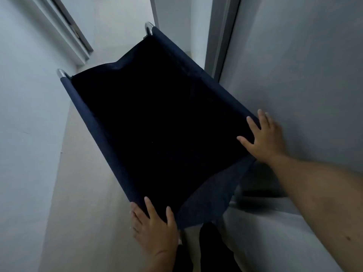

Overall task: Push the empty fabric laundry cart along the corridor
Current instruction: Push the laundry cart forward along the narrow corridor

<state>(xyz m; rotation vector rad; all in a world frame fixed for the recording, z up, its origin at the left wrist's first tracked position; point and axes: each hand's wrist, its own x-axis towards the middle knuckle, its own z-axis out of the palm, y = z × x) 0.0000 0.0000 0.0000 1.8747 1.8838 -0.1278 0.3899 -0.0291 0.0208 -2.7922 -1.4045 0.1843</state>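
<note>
A dark blue fabric laundry cart (94,122) fills the middle of the head view, its black inside holding nothing I can see. Metal tube ends show at the far corners (61,73). My left hand (155,230) rests on the near left corner of the rim, fingers spread over the fabric. My right hand (263,136) lies flat on the near right rail, fingers apart. Neither hand visibly wraps around the rail. The near fabric edge sags between my hands.
A narrow corridor with a pale floor (88,193) runs ahead. A white wall (25,114) stands close on the left and a grey wall (294,75) on the right, almost touching the cart. Door frames show at far left (68,30) and right (220,36).
</note>
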